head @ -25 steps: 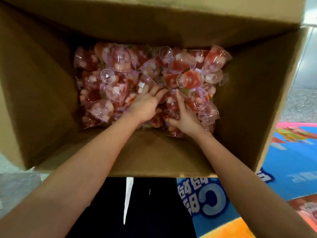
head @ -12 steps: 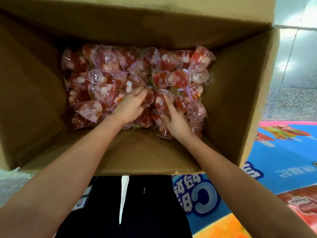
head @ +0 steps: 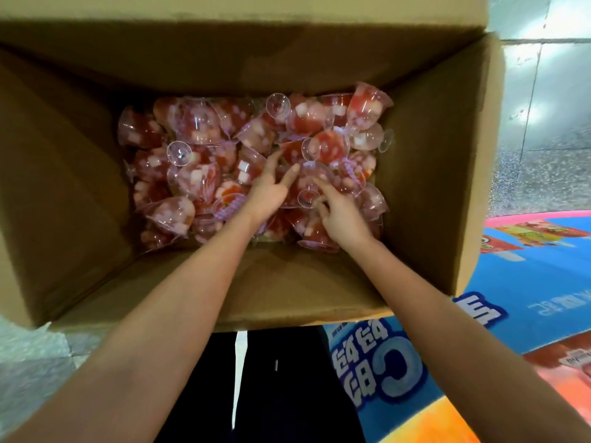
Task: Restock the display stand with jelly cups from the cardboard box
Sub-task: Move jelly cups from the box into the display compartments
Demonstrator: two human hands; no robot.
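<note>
A large open cardboard box (head: 431,187) holds a loose pile of several clear stemmed jelly cups (head: 198,132) filled with red jelly and white cubes. Both my arms reach down into it. My left hand (head: 268,190) rests on the pile near the middle with its fingers straight and spread. Just to its right, my right hand (head: 339,212) curls its fingers round the stem of one jelly cup (head: 315,174), whose round foot (head: 307,198) shows beside the fingertips. No display stand is in view.
The box's tall walls and flaps rise on all sides of the cups. A colourful printed floor mat (head: 527,282) lies to the right under the box. Pale speckled floor tiles (head: 543,123) lie beyond it. My dark clothing (head: 287,378) is below the box.
My right hand's fingers have curled round a cup's stem, where before they lay straighter on the pile. My left hand has slid slightly forward over the cups. The view has shifted right.
</note>
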